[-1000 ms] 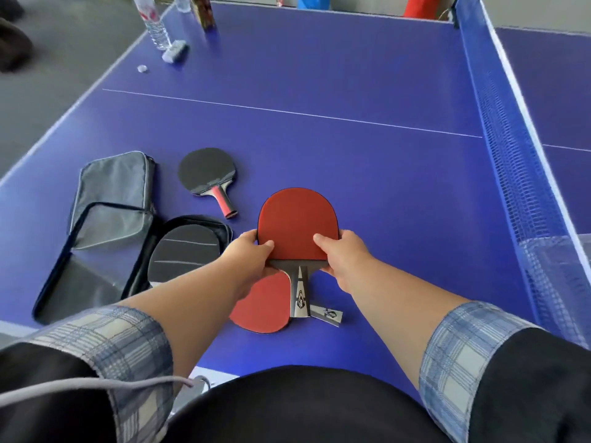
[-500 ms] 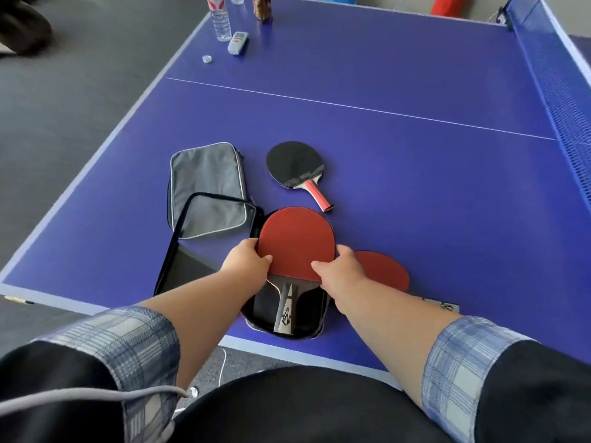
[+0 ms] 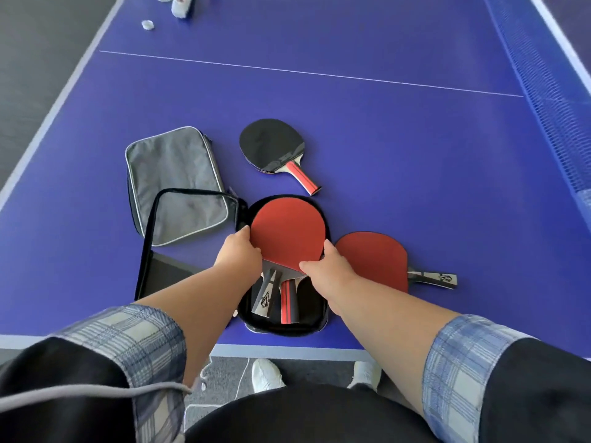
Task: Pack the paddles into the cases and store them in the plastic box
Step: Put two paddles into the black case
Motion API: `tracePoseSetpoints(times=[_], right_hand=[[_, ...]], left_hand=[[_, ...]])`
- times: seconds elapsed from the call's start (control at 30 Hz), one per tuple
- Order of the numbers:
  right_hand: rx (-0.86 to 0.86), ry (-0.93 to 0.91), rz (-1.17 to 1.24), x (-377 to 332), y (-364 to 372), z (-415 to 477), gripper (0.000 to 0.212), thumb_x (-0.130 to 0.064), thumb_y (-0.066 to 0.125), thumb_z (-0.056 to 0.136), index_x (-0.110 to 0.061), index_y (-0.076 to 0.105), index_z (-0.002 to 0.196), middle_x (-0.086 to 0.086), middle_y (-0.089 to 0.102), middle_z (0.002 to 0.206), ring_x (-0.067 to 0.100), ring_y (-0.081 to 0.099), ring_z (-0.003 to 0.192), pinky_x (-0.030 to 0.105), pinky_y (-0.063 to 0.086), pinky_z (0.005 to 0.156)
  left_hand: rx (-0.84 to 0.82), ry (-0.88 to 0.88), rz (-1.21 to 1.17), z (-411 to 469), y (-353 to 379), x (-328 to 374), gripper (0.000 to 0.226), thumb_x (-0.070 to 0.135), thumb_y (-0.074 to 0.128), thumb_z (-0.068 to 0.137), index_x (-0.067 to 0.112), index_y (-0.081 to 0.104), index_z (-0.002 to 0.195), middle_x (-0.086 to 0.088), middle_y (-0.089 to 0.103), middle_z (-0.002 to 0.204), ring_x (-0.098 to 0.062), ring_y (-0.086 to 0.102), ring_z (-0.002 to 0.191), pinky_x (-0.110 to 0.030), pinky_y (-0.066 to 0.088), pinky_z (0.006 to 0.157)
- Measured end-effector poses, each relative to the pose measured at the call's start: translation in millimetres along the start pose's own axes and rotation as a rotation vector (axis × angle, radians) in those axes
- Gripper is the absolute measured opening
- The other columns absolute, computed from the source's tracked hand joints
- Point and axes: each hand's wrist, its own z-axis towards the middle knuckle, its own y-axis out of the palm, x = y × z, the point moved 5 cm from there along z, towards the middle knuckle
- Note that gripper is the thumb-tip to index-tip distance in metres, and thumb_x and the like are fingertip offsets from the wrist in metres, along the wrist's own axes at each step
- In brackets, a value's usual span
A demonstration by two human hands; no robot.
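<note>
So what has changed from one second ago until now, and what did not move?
Both hands, left and right, carried the red paddle leftward, off the other red paddle, into the open black case, where a red handle shows beneath it. Both hands still grip it. The black paddle and grey case stayed put.

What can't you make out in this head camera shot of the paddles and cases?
- Second paddle in the open black paddle-shaped case: blade hidden under the held red paddle.
- Plastic box: nowhere in view.
- Left hand fingers: tucked beneath the paddle.
- Bottle: cut off by the top edge.
</note>
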Motion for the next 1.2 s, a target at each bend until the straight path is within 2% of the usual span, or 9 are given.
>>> tracePoseSetpoints(times=[0.03, 0.07, 0.17, 0.23, 0.33, 0.47, 0.67, 0.9, 1.2], right_hand=[[-0.007, -0.006, -0.039, -1, 0, 0, 0.075, -0.029, 0.064, 0.09, -0.027, 0.029, 0.156, 0.009, 0.049, 0.139, 0.026, 0.058, 0.11, 0.039, 0.051, 0.097], [-0.012, -0.012, -0.093, -2, 0, 0, 0.077, -0.03, 0.064, 0.091, -0.025, 0.025, 0.158, 0.01, 0.047, 0.139, 0.026, 0.058, 0.107, 0.036, 0.051, 0.093], [0.009, -0.086, -0.295, -9, -9, -2, 0.073, -0.034, 0.062, 0.093, -0.018, 0.028, 0.155, 0.012, 0.043, 0.14, 0.028, 0.058, 0.108, 0.039, 0.051, 0.095], [0.032, -0.136, -0.364, -10, -22, -4, 0.076, -0.038, 0.062, 0.093, -0.019, 0.025, 0.157, 0.012, 0.04, 0.146, 0.031, 0.055, 0.12, 0.041, 0.048, 0.101], [0.076, -0.209, -0.472, -5, -51, -9, 0.083, -0.048, 0.061, 0.093, -0.021, 0.019, 0.16, 0.01, 0.032, 0.157, 0.032, 0.038, 0.14, 0.044, 0.036, 0.112], [0.15, -0.306, -0.734, 13, -101, -13, 0.088, -0.059, 0.057, 0.09, -0.023, 0.017, 0.16, 0.005, 0.025, 0.163, 0.029, 0.022, 0.149, 0.044, 0.027, 0.116], [0.073, -0.185, -0.85, 80, -167, -9, 0.092, -0.062, 0.055, 0.089, -0.027, 0.009, 0.16, 0.006, 0.011, 0.168, 0.031, 0.007, 0.154, 0.052, 0.021, 0.121], [-0.055, -0.236, -0.886, 113, -200, 9, 0.083, -0.051, 0.054, 0.095, -0.025, 0.011, 0.161, 0.007, 0.013, 0.168, 0.03, 0.011, 0.154, 0.047, 0.024, 0.12], [-0.157, -0.715, -1.048, 30, -136, 2, 0.081, -0.055, 0.053, 0.095, -0.026, 0.014, 0.16, 0.007, 0.012, 0.168, 0.031, 0.009, 0.154, 0.048, 0.016, 0.123]], left_hand=[[-0.016, 0.001, 0.048, 0, 1, 2, 0.008, 0.012, 0.051, 0.093, 0.019, 0.051, 0.097, -0.009, 0.059, 0.111, -0.03, 0.059, 0.088, -0.04, 0.052, 0.078], [-0.033, -0.007, 0.102, 0, 3, 4, 0.012, 0.015, 0.053, 0.094, 0.014, 0.05, 0.105, -0.011, 0.057, 0.116, -0.034, 0.058, 0.098, -0.042, 0.051, 0.083], [-0.031, -0.035, 0.225, -7, 6, 11, 0.051, 0.029, 0.056, 0.096, 0.009, 0.037, 0.139, -0.011, 0.038, 0.145, -0.039, 0.042, 0.126, -0.045, 0.041, 0.097], [-0.005, 0.012, 0.226, -14, 7, 22, 0.064, 0.034, 0.055, 0.096, 0.016, 0.026, 0.15, -0.006, 0.024, 0.156, -0.036, 0.03, 0.136, -0.048, 0.038, 0.103], [-0.023, 0.154, 0.277, -23, 12, 46, 0.073, 0.039, 0.053, 0.097, 0.025, 0.014, 0.157, 0.001, 0.014, 0.162, -0.029, 0.017, 0.145, -0.048, 0.032, 0.111], [-0.114, 0.345, 0.404, -33, 32, 84, 0.075, 0.042, 0.052, 0.097, 0.026, 0.011, 0.157, -0.001, 0.013, 0.164, -0.027, 0.01, 0.15, -0.043, 0.021, 0.119], [-0.189, 0.513, 0.576, -53, 81, 124, 0.082, 0.053, 0.053, 0.092, 0.028, 0.009, 0.157, -0.004, 0.01, 0.164, -0.028, 0.006, 0.151, -0.042, 0.012, 0.12], [-0.236, 0.453, 0.649, -58, 120, 141, 0.081, 0.056, 0.052, 0.091, 0.032, 0.01, 0.157, -0.001, 0.007, 0.165, -0.025, 0.006, 0.151, -0.041, 0.009, 0.12], [-0.052, 0.226, 0.553, -78, 75, 80, 0.074, 0.05, 0.053, 0.092, 0.035, 0.016, 0.155, 0.001, 0.011, 0.165, -0.024, 0.011, 0.15, -0.04, 0.01, 0.121]])
